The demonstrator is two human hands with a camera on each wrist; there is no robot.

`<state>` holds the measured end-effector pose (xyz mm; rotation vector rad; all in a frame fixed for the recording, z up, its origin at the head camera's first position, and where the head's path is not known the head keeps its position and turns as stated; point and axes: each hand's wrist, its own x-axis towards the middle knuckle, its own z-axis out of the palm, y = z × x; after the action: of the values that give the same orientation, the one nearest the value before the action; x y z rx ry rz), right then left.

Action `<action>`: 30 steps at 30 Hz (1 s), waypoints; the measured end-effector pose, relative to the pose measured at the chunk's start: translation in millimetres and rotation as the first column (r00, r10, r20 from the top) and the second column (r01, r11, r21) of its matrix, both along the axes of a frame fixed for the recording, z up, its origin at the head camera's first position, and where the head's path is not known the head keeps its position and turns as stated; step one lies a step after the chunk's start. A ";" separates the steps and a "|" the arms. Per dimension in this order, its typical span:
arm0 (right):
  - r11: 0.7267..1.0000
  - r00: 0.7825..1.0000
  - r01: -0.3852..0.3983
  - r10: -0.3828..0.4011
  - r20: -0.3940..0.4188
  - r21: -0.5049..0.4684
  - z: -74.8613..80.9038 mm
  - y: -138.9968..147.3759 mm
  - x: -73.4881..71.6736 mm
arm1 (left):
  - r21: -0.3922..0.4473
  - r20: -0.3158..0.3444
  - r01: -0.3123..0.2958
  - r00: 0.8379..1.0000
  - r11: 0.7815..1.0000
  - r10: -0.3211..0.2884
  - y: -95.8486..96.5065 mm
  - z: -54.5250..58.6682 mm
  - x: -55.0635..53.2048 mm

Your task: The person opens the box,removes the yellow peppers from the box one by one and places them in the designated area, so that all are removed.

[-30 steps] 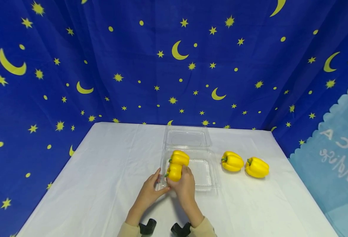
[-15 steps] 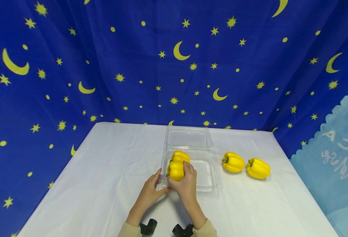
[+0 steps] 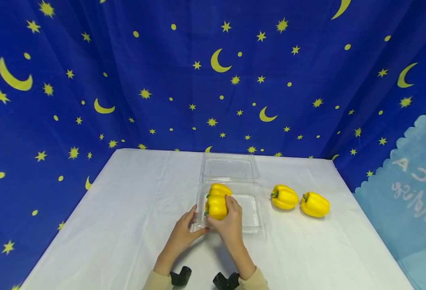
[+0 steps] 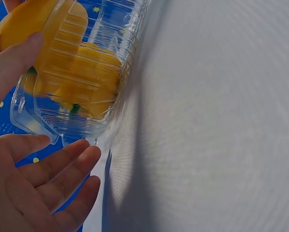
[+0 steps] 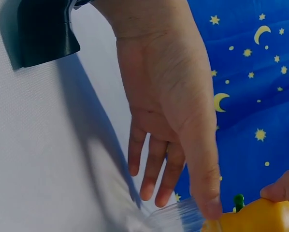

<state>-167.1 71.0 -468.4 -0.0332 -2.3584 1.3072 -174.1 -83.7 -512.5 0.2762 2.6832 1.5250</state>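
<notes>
A clear plastic clamshell container [image 3: 247, 229] lies with its lid [image 3: 229, 168] folded back. My right hand [image 3: 231, 223] holds the near yellow bell pepper [image 3: 216, 207] between thumb and fingers, in the left part of the base. Just behind it is another yellow bell pepper [image 3: 219, 189], also in the base. In the right wrist view, several fingers of the right hand [image 5: 164, 106] hang straight. My left hand [image 3: 180, 235] is at the container's near left corner, its fingers spread. In the left wrist view, the left hand's thumb [image 4: 19, 63] lies against the clear wall.
Two more yellow bell peppers, one nearer [image 3: 284, 197] and one farther right [image 3: 315, 204], lie on the white table [image 3: 329, 249] to the right of the container. A blue star-and-moon cloth [image 3: 184, 80] hangs behind the table. A light blue cloth [image 3: 412, 189] hangs at right.
My right hand and the near bell pepper have shifted slightly back and to the right. The left hand stays at the container's corner.
</notes>
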 end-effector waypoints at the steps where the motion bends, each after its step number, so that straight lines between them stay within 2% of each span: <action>1: 1.000 1.000 0.002 -0.002 -0.002 0.006 0.8 0.8 -0.1 | -0.004 0.001 0.000 1.000 1.000 0.000 0.1 0.0 0.0; 9: 1.000 0.998 0.013 -0.012 -0.057 0.025 7.0 10.8 -0.2 | -0.009 0.001 -0.004 1.000 1.000 0.004 1.8 1.2 0.9; 15: 0.999 0.997 0.031 -0.030 -0.068 0.021 12.8 19.8 -0.3 | -0.018 0.011 -0.011 1.000 1.000 0.011 2.7 0.9 0.7; 30: 0.998 0.998 0.059 -0.059 -0.012 0.019 20.3 35.3 -3.3 | -0.036 -0.003 -0.012 1.000 0.999 0.012 1.8 0.8 1.2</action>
<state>-170.4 106.3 -448.1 -0.0883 -2.3426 1.2535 -173.0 -81.9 -511.7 0.2611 2.7165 1.4786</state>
